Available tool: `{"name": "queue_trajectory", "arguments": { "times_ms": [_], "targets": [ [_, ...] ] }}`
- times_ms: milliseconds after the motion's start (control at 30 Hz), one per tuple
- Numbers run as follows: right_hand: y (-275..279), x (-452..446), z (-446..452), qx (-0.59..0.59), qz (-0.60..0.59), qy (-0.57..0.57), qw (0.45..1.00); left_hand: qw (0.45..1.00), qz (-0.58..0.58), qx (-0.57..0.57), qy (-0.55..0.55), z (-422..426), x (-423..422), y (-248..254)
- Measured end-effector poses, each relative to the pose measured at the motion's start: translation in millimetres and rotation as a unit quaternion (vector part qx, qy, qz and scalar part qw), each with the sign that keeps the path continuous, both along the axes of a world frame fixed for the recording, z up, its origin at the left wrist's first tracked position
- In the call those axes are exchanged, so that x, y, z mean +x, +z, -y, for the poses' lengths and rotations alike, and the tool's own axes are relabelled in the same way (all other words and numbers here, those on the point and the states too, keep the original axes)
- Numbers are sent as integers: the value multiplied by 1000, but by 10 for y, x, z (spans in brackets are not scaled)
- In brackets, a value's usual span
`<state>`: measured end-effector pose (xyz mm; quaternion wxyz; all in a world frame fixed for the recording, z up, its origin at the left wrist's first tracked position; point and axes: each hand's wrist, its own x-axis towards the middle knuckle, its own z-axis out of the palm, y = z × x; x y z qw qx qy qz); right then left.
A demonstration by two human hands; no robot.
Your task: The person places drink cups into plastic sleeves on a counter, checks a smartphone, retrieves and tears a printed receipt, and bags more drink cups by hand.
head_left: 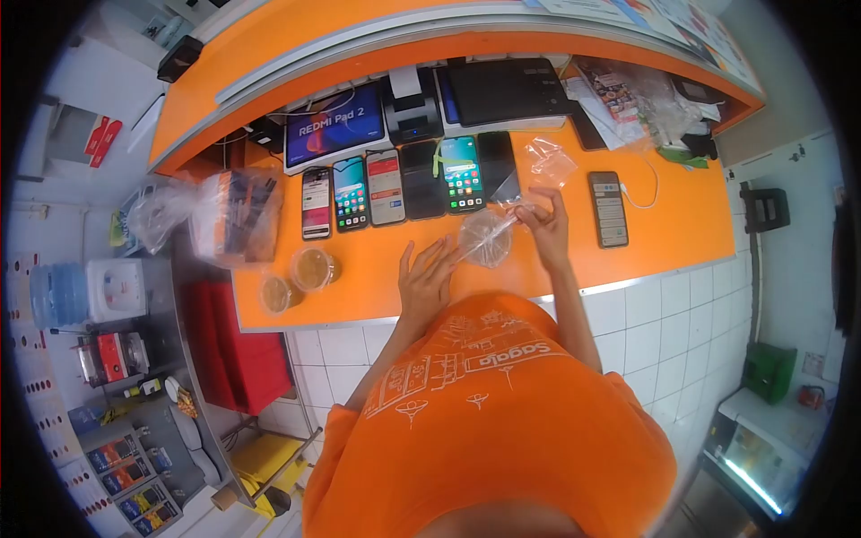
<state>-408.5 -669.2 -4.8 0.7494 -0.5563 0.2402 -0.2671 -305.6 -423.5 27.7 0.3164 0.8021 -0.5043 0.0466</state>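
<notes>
My right hand [547, 229] pinches the upper end of a thin clear plastic strip [493, 237], which may be a wrapper; its exact kind is unclear. The strip slants down toward my left hand [427, 278], whose fingers are stretched out near its lower end. Whether those fingertips touch the strip is hard to see. Under and around the strip is a round, see-through plastic piece [485, 251], like a container or lid, on the orange counter [386, 255]. A crumpled clear plastic bag [549, 161] lies just beyond my right hand.
Two lidded tubs of brown contents [314, 269] stand at the left front edge. Several phones [387, 186] line the counter's back, and another phone [610, 209] lies at right. A bagged box [235, 215] sits far left. A shelf overhangs a small printer [413, 108].
</notes>
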Motion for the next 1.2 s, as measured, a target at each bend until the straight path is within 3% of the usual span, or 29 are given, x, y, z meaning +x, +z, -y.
{"name": "queue_trajectory", "arguments": {
  "times_ms": [67, 167, 200, 233, 300, 333, 433, 533, 633, 667, 733, 767, 833, 967, 1000, 1100, 1200],
  "targets": [
    [419, -63, 193, -15, -18, 80, 997, 992, -122, 20, -19, 46, 39, 143],
    [372, 74, 632, -166, -20, 13, 986, 978, -188, 52, -72, 23, 183, 229],
    [312, 164, 735, -222, -125, -38, 966, 974, -214, 34, -67, 56, 200, 315],
    [139, 247, 823, -359, -153, -42, 920, 969, -240, 18, -61, 89, 176, 441],
    [-355, 383, 1015, -608, -203, -51, 766, 963, -265, -10, -53, 99, 171, 634],
    [-496, 426, 1099, -655, -202, -52, 726, 963, -265, -23, -50, 87, 181, 712],
    [-600, 484, 1193, -519, -313, -81, 791, 946, -317, -64, -20, 12, 236, 739],
    [-313, 334, 1207, -464, -241, -121, 844, 890, -438, -129, -7, -50, 254, 666],
    [256, 133, 959, -210, -53, -159, 963, 829, -529, -180, -31, 67, 155, 822],
    [567, 39, 828, -175, -43, -149, 972, 812, -548, -194, -42, 158, 122, 896],
    [1141, -102, 475, -117, -25, -107, 987, 837, -515, -179, -58, 341, -5, 915],
    [1310, -153, 293, -87, -16, -81, 993, 898, -390, -202, -38, 462, -109, 1022],
    [1425, -198, -32, -99, 2, -9, 995, 918, -301, -253, -57, 670, -262, 1134],
    [1589, -240, -404, -31, 36, 86, 995, 823, -483, -292, -55, 640, -220, 1038],
    [1640, -251, -456, -9, 34, 81, 996, 848, -443, -289, -29, 526, -161, 1055],
    [1562, -329, -464, -15, 9, 163, 986, 776, -547, -313, 18, 133, 82, 1014],
    [1575, -221, -622, 8, -30, 172, 985, 799, -525, -280, 88, -328, 236, 1047]
  ]
}}
